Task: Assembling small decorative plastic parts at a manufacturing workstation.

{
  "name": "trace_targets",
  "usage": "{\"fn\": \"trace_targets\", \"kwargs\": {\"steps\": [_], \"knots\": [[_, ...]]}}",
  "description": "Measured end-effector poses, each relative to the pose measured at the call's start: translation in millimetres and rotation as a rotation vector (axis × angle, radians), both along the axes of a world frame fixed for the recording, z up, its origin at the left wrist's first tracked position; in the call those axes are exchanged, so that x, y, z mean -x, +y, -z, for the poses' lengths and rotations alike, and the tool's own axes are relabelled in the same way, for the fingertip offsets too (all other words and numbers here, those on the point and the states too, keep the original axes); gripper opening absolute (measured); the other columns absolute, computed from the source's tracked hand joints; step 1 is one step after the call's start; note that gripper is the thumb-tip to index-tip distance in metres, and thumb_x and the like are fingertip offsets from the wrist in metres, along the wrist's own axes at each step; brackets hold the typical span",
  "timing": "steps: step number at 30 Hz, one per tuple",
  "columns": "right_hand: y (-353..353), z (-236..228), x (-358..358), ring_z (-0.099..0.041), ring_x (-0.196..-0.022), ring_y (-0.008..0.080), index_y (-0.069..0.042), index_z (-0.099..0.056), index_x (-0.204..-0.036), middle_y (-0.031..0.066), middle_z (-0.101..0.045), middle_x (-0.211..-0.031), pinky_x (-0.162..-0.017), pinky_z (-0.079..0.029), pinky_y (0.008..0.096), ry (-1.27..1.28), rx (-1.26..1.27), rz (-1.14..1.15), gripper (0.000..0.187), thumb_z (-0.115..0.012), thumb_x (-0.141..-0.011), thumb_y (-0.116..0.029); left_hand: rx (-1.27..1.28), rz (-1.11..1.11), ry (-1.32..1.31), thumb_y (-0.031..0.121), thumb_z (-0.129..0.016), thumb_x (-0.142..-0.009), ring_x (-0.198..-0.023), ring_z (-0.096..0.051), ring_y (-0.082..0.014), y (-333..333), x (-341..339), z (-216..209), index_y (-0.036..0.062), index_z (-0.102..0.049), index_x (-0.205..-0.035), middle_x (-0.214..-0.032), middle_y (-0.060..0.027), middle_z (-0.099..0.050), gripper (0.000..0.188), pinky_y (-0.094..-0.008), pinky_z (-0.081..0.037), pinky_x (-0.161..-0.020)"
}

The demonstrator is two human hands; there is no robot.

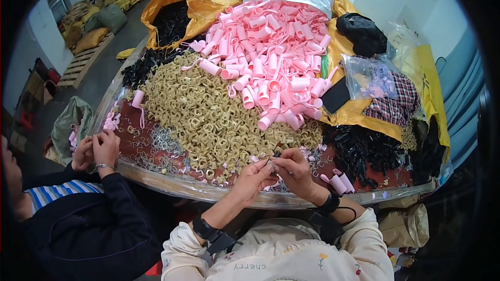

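Note:
My left hand (252,181) and my right hand (295,168) meet over the near edge of the table, fingertips pinched together. A small black piece (277,153) shows at the right hand's fingers. Whatever lies between the left fingertips is too small and covered to name. Just beyond both hands spreads a heap of tan ring-shaped buckles (208,119). Pink tube-shaped holders with straps (271,52) are piled behind it. To the right of my hands lie a few pink tubes (341,182) and a heap of black plastic parts (359,151).
A co-worker's hands (100,148) are held together at the table's left edge. Metal rings (164,138) lie scattered nearby. A dark phone (336,95), a clear bag (370,78) and checked cloth (396,99) sit at right. An orange sack (174,0) of black parts stands behind.

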State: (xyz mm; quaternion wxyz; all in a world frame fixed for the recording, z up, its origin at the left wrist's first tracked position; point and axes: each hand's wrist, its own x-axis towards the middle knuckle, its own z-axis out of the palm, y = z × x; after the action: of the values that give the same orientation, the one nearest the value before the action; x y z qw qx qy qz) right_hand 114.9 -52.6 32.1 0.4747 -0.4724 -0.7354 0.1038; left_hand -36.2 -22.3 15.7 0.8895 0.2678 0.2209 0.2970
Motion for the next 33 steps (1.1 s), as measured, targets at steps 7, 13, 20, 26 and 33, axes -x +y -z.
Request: {"fn": "trace_targets", "kwargs": {"steps": [7,13,20,26,33], "knots": [[25.6,4.9,-16.3,-0.050,-0.070,0.0215,-0.002,-0.056,-0.093,0.0099,-0.049,-0.084,-0.058,-0.042,0.0293,-0.023,-0.056,0.106,0.024,-0.061,-0.070,-0.002,-0.158,-0.086,0.133,0.016,-0.050,-0.086,-0.068,-0.057,-0.0099,13.9,1.0,16.8,0.0002,-0.049,-0.108,-0.087,-0.0037,-0.058,0.027,-0.0210,-0.049,-0.060],[86.4,39.7,-81.0,-0.051,-0.076,0.0332,-0.002,-0.054,-0.096,0.0149,-0.050,-0.091,-0.069,-0.043,0.0380,-0.647,0.022,0.456,0.029,-0.060,-0.070,-0.011,-0.178,-0.187,0.203,0.011,-0.053,-0.083,-0.066,-0.059,-0.0105,22.2,0.1,19.9,-0.0001,-0.049,-0.104,-0.082,-0.0051,-0.060,0.024,-0.0191,-0.049,-0.057],[67.6,13.3,-82.9,-0.052,-0.081,0.0178,0.000,-0.053,-0.103,0.0099,-0.050,-0.089,-0.072,-0.041,0.0270,-0.012,0.410,0.106,0.033,-0.058,-0.074,-0.013,-0.126,-0.202,0.250,0.009,-0.054,-0.082,-0.063,-0.059,-0.0102,34.8,17.8,14.2,0.0009,-0.049,-0.105,-0.081,-0.0050,-0.060,0.025,-0.0183,-0.049,-0.056],[24.9,-26.8,-44.9,-0.052,-0.082,0.0158,-0.001,-0.052,-0.105,0.0084,-0.050,-0.093,-0.070,-0.042,0.0252,0.367,0.651,-0.313,0.035,-0.061,-0.073,-0.012,-0.111,-0.118,0.212,0.009,-0.055,-0.082,-0.061,-0.057,-0.0088,26.6,19.0,-4.2,0.0016,-0.051,-0.106,-0.079,-0.0043,-0.060,0.026,-0.0182,-0.049,-0.054],[11.1,-35.7,-29.1,-0.051,-0.082,0.0160,-0.001,-0.053,-0.103,0.0073,-0.049,-0.091,-0.070,-0.041,0.0251,0.094,0.533,-0.414,0.035,-0.064,-0.071,-0.009,-0.282,-0.012,0.287,0.011,-0.058,-0.080,-0.061,-0.057,-0.0076,13.3,23.1,-11.4,0.0015,-0.055,-0.105,-0.075,-0.0044,-0.060,0.027,-0.0175,-0.049,-0.055]]}}
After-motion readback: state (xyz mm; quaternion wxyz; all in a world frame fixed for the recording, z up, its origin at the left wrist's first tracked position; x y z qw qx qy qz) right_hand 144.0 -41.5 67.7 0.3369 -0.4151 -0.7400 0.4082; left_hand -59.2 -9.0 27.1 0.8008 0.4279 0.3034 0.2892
